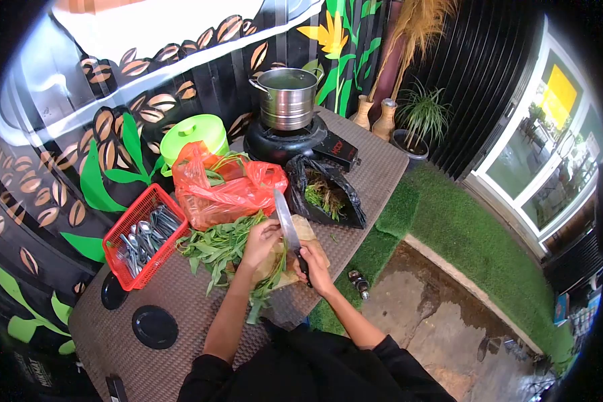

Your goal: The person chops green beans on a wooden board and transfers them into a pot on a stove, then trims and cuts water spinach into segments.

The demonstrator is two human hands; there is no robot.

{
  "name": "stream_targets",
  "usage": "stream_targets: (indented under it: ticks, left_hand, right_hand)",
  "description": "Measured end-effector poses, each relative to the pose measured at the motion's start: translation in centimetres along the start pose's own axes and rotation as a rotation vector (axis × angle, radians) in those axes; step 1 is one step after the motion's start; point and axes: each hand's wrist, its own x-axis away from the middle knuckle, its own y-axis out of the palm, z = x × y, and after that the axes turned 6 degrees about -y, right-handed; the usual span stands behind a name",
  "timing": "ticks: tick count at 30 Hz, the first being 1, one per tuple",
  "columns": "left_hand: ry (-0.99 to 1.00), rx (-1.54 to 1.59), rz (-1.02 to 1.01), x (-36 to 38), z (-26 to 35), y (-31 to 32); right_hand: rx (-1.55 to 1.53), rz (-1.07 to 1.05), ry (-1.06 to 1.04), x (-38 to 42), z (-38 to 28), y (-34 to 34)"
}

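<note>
My right hand [314, 269] grips the black handle of a kitchen knife [287, 222], its blade pointing up and away from me. Close to the left side of the blade is my left hand [262, 242], fingers curled together; what they hold, if anything, is hidden. Beneath both hands lies a wooden cutting board [304, 232]. Long leafy greens [216, 249] are heaped at its left, and some stems hang over its near edge.
Behind the board sit a red plastic bag [204, 194] and a black bag [325, 194] with plant trimmings. A steel pot [287, 100] stands on a portable stove [261, 144]. A red cutlery basket [155, 251], a green lidded pot [193, 134] and a black plate [155, 327] are leftward.
</note>
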Motion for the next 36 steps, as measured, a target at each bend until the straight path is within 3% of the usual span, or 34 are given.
stream_targets:
  ticks: [10, 12, 22, 28, 30, 36]
  left_hand:
    - [-0.180, 0.124, -0.003, 0.7, -0.3, 0.1]
    - [-0.205, 0.135, -0.021, 0.7, -0.3, 0.0]
    - [-0.209, 0.119, 0.019, 0.0, -2.2, -0.8]
    - [-0.355, 0.308, 0.011, 1.3, -2.7, 0.4]
    - [-0.402, 0.488, 0.050, 1.3, -3.5, 1.0]
    - [-0.419, 0.699, -0.018, 1.1, -5.0, 1.4]
  right_hand:
    - [0.065, 0.026, 0.024, 0.3, 1.7, 0.1]
    - [-0.072, 0.035, 0.104, 0.3, 1.8, 0.0]
    - [-0.126, 0.010, 0.186, 0.3, 2.3, 0.2]
    - [-0.234, 0.009, 0.211, -0.7, 2.1, -0.2]
    - [0.005, -0.002, 0.067, -1.1, 2.0, -0.6]
    - [0.285, 0.053, -0.022, -0.7, 1.5, -1.3]
